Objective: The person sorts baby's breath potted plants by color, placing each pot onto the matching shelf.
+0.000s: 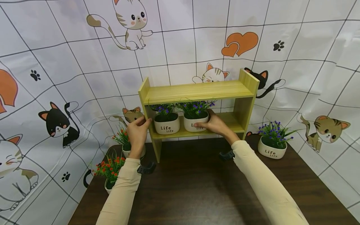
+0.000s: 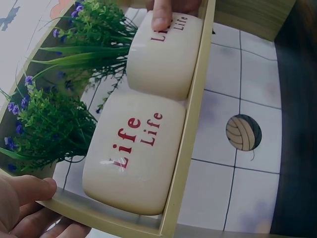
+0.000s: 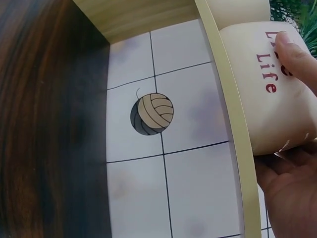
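Head view: two purple pots sit side by side on the lower board of the shelf (image 1: 197,93). The right hand (image 1: 215,125) curls round the right pot (image 1: 196,122), thumb on its front. The left hand (image 1: 137,131) grips the shelf's left upright, close to the left pot (image 1: 167,123) but not on it. So two pots look placed. By my reading three wait on the table (image 1: 197,187): the third purple pot (image 1: 271,150) to the right, and two red pots (image 1: 111,175) to the left, half hidden behind the left arm. The top board is bare.

Left wrist view: the left pot (image 2: 133,158) fills the frame, "Life" in red, touching the right pot (image 2: 161,59) beyond it. A fingertip of the right hand (image 2: 163,12) presses that far pot's front. The left hand (image 2: 25,203) clamps the shelf's edge at the bottom corner.

Right wrist view: the right hand (image 3: 292,168) cups the right pot (image 3: 270,99), thumb on the lettering, palm beneath its end. The pot rests on the board, just inside the front lip.
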Demonstrator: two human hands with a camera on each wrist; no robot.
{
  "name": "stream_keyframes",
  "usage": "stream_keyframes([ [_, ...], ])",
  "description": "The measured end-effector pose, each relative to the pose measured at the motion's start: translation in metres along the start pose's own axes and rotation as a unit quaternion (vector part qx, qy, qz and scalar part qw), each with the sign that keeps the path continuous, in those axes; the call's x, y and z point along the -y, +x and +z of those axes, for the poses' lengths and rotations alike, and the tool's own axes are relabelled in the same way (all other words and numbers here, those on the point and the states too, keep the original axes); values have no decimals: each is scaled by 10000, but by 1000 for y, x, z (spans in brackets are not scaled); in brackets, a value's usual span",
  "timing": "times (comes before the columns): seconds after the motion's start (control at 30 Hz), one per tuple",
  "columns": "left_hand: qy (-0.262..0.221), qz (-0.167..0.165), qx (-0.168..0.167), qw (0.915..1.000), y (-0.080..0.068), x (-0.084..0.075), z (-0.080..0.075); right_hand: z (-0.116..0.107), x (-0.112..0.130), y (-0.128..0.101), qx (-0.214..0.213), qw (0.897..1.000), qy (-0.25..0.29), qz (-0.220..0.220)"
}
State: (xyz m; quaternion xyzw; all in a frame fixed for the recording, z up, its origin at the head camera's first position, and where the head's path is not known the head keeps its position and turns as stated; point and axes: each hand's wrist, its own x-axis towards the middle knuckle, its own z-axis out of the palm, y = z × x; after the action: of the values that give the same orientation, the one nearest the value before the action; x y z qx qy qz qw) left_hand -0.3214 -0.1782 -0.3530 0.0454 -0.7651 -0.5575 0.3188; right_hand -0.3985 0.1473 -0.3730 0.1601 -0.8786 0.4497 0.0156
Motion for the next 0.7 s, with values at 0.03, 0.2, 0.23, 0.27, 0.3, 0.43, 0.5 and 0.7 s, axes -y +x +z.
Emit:
stream_keyframes([
  [0.03, 18, -2, -8, 10000, 0, 0, 0, 0, 0, 0, -12, 10000, 18, -2],
  [0.2, 31, 6, -7, 10000, -1, -1, 0, 1, 1, 0, -1, 9998, 171, -74],
  [0.23, 23, 19, -4, 10000, -1, -1, 0, 1, 1, 0, -4, 9998, 200, -99],
  [0.27, 11, 25, 5, 10000, -1, -1, -1, 1, 1, 0, 2, 9997, 221, -136],
  [0.3, -5, 31, 15, 10000, -1, -2, -1, 2, 0, 0, 7, 9995, 257, -174],
  [0.43, -42, 39, 43, 10000, -2, -2, -1, 3, 0, 0, 43, 9989, 355, -304],
  [0.5, -66, 44, 47, 10000, -2, -1, -1, 3, 0, 0, 65, 9984, 430, -355],
  [0.7, -86, 44, 34, 9999, -3, -2, -1, 3, 0, -2, 36, 9987, 389, -322],
])
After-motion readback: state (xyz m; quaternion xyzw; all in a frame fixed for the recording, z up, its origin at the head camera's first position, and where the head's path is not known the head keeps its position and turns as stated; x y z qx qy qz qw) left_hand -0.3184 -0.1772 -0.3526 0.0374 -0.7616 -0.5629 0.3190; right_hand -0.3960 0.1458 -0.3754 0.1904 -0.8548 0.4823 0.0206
